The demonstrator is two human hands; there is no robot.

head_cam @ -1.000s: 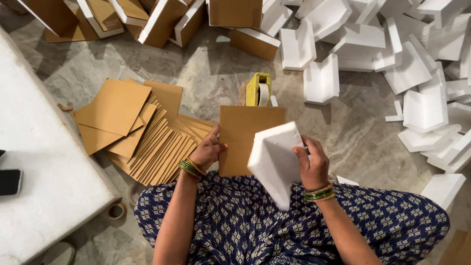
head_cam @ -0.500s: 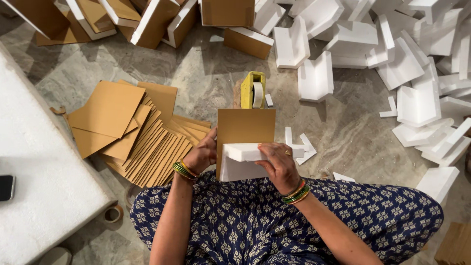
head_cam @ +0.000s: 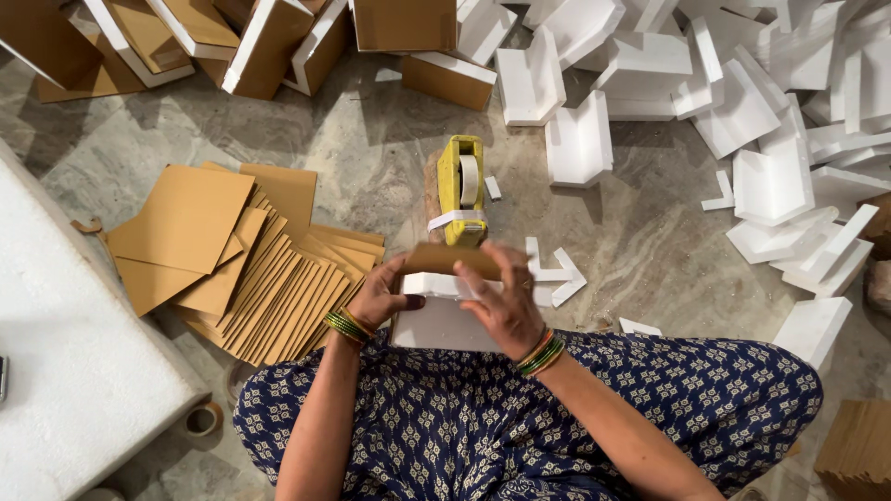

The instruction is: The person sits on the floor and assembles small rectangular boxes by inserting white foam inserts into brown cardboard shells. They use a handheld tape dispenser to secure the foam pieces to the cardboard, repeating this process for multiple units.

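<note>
A fanned stack of flat brown cardboard sheets (head_cam: 237, 269) lay leftmost. The left hand (head_cam: 379, 299) gripped the white foam block (head_cam: 444, 317) on the lap; the right hand (head_cam: 501, 299) pressed a brown cardboard flap (head_cam: 452, 259) onto it, a yellow tape dispenser (head_cam: 461, 188) just beyond.

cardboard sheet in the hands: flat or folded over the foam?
Folded. The cardboard sheet bends over the top edge of the white foam piece, pressed down by the right hand; the left hand grips the foam's side.

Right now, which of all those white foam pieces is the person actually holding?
The foam block in the lap, gripped by the left hand and right hand, with cardboard against its far side. The others lie untouched on the floor.
</note>
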